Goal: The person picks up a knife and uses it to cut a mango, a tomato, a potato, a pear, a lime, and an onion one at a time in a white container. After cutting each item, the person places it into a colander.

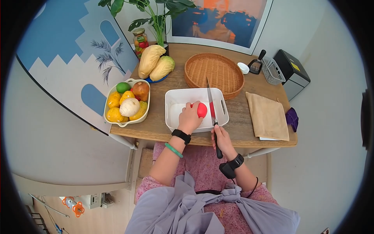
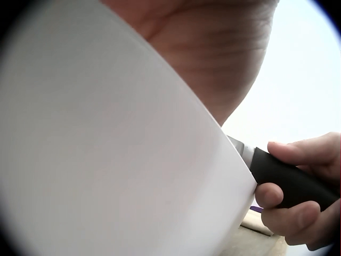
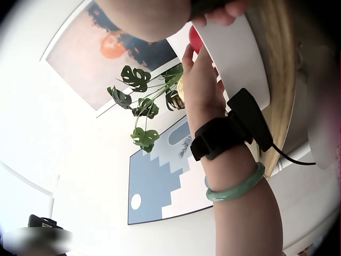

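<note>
In the head view my left hand (image 1: 189, 118) reaches into a white plastic tub (image 1: 170, 104) and grips a smooth, round red fruit or vegetable (image 1: 202, 110). My right hand (image 1: 223, 138) holds a long kitchen knife (image 1: 209, 95) by its black handle at the tub's near edge. The blade points away from me, across the tub, and passes just right of the red round thing. A red piece (image 1: 212, 110) shows on the blade's other side. The left wrist view has the right fingers (image 2: 306, 216) curled round the black knife handle (image 2: 287, 178); the tub's wall (image 2: 106, 138) fills much of it.
Left of the tub stands a cream basket (image 1: 147, 107) of mixed produce. Behind it, cabbages (image 1: 151, 62) lie on a blue plate. A round wicker tray (image 1: 189, 76) sits behind the tub. To the right lie a folded tan cloth (image 1: 267, 116) and a purple cloth (image 1: 292, 119).
</note>
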Motion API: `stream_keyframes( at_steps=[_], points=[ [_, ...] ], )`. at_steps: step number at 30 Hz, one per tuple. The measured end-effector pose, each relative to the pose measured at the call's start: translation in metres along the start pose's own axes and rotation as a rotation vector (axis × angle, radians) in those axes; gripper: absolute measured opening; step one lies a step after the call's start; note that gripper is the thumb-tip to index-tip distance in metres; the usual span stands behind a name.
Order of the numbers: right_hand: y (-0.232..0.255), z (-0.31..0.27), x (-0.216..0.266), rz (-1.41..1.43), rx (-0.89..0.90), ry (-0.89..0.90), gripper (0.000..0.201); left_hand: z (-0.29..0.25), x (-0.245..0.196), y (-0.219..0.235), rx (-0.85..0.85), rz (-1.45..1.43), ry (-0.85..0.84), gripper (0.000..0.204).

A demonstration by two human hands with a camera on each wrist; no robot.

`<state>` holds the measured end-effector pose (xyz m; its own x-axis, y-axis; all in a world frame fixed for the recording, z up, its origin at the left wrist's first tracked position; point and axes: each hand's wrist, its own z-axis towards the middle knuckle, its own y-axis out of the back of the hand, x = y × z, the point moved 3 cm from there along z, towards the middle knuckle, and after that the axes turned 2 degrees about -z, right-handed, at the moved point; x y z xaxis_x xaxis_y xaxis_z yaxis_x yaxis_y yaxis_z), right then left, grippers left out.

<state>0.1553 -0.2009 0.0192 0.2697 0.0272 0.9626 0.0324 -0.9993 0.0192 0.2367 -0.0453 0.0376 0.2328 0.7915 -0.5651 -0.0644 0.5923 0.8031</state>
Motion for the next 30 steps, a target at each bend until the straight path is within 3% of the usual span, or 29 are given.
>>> stream_keyframes(
  at_steps=[4,11,14,19,23,25,30],
  points=[
    [0.001,-0.002,0.003,-0.024,0.011,-0.011,0.039,0.000,-0.001,-0.003,-0.038,-0.014,0.100,0.069],
    [0.001,0.001,0.001,-0.099,0.009,0.047,0.040,-0.010,0.000,0.000,-0.097,-0.073,0.081,0.066],
    [0.001,0.001,-0.003,-0.173,-0.001,0.052,0.040,-0.023,-0.006,0.015,-0.129,-0.052,0.019,0.061],
    [0.000,-0.001,-0.005,-0.170,-0.006,0.077,0.040,-0.032,-0.006,0.038,-0.161,0.149,-0.174,0.029],
    [-0.001,-0.001,-0.001,-0.142,-0.008,0.078,0.040,-0.029,0.008,0.043,-0.136,0.206,-0.166,0.024],
    [-0.002,-0.003,0.000,-0.156,-0.019,0.094,0.040,-0.033,0.007,0.038,-0.043,0.181,-0.139,0.019],
    [-0.001,-0.002,-0.002,-0.169,-0.011,0.078,0.040,-0.033,0.005,0.031,-0.060,0.213,-0.129,0.017]
  ],
)
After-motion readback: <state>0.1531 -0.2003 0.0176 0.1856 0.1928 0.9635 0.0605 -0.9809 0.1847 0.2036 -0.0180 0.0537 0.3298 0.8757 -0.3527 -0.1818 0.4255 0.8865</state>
